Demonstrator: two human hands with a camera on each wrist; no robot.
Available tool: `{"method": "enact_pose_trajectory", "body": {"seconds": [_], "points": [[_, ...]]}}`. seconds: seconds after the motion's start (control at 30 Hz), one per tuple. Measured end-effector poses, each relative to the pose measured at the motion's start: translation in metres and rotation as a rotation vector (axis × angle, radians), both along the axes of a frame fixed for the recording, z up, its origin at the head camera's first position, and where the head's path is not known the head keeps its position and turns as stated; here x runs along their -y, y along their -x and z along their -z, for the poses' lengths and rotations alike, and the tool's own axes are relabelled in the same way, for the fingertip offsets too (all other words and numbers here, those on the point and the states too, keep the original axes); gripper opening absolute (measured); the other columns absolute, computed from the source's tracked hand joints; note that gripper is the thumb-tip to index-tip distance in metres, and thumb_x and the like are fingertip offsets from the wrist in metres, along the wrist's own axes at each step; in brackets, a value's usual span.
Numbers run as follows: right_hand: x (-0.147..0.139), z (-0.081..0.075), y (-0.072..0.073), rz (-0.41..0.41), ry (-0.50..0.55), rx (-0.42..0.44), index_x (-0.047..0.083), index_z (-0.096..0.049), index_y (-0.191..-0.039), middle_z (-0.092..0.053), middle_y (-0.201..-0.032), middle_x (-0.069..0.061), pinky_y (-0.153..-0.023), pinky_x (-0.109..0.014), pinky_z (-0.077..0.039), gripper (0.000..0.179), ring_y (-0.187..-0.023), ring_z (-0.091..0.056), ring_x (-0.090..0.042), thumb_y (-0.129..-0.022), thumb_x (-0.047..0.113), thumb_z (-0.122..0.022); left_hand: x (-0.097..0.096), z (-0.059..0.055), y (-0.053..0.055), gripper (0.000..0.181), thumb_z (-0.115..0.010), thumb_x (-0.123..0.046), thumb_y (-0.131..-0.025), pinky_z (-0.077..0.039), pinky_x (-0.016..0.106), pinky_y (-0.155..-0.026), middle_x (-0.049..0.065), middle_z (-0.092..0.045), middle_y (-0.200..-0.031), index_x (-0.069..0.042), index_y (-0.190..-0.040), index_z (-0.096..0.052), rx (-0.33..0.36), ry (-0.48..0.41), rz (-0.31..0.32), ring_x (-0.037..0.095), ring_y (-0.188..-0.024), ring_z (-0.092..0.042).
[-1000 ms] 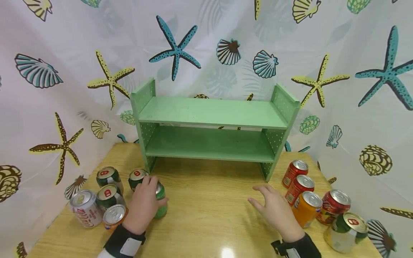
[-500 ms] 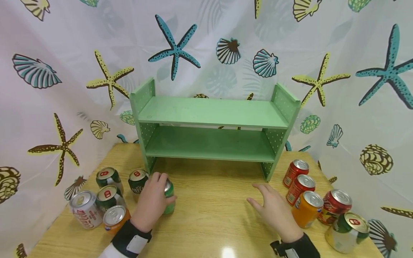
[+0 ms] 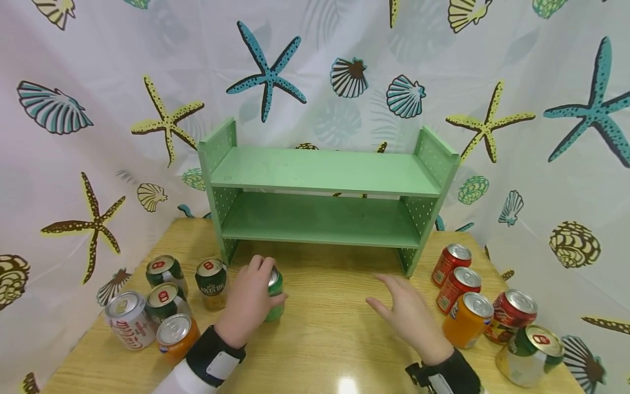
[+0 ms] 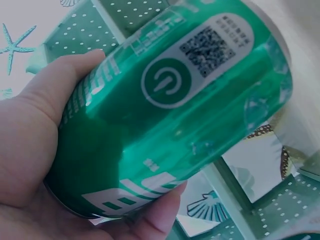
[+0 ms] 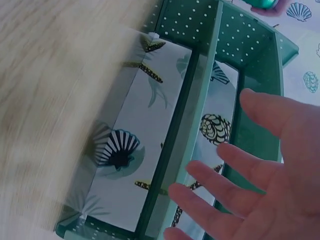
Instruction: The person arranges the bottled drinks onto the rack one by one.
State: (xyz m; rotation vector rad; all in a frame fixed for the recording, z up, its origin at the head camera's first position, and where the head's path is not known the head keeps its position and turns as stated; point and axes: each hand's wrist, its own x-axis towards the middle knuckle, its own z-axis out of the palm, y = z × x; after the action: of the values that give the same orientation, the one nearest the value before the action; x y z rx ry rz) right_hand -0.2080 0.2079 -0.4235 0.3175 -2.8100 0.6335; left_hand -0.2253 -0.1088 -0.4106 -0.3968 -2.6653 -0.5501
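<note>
My left hand (image 3: 250, 302) grips a green soda can (image 3: 276, 295) over the table, left of the middle. The left wrist view shows the can (image 4: 165, 115) close up, with white lettering, a QR code and fingers wrapped around it. Just left of that hand stands a dark green and gold can (image 3: 212, 284). My right hand (image 3: 410, 317) hovers over the right half of the table with fingers spread, holding nothing. In the right wrist view, this hand (image 5: 265, 185) has its fingers extended in front of the shelf.
A green two-tier shelf (image 3: 320, 169) stands at the back of the wooden table (image 3: 325, 306). At left are a white can (image 3: 130, 323), an orange can (image 3: 177, 336) and dark green cans (image 3: 167, 303). Red cans (image 3: 458, 287), another orange can (image 3: 467, 320) and a green-topped can (image 3: 529, 355) stand at right.
My left hand has carried the green can rightward, away from the dark green and gold can, which now shows more fully. My right hand has shifted slightly left.
</note>
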Motion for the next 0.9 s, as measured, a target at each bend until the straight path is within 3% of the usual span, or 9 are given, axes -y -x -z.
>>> {"method": "enact_pose_trajectory", "body": {"seconds": [0.5,0.9], "points": [[0.043,0.007,0.006,-0.167,0.122,-0.001,0.012,-0.057,-0.145,-0.06,-0.145,-0.012,-0.109,-0.055,-0.048,0.067,-0.132,-0.058,-0.034,-0.088,0.034,-0.083,-0.028,-0.013,-0.004,0.063,-0.097,-0.032,-0.07,-0.061,0.037,-0.076,0.011,-0.058,-0.108,-0.006,-0.115,-0.062,0.013,0.004,0.068,0.028,-0.089,-0.063],[0.067,0.014,0.005,-0.293,0.129,0.0,0.011,-0.048,-0.152,-0.055,-0.151,-0.011,-0.11,-0.067,-0.04,0.086,-0.139,-0.053,-0.036,-0.08,0.034,-0.09,-0.043,-0.017,-0.013,0.065,-0.098,-0.036,-0.068,-0.06,0.036,-0.073,0.009,-0.059,-0.106,-0.007,-0.115,-0.064,-0.019,0.008,0.117,0.027,-0.087,-0.063]]}}
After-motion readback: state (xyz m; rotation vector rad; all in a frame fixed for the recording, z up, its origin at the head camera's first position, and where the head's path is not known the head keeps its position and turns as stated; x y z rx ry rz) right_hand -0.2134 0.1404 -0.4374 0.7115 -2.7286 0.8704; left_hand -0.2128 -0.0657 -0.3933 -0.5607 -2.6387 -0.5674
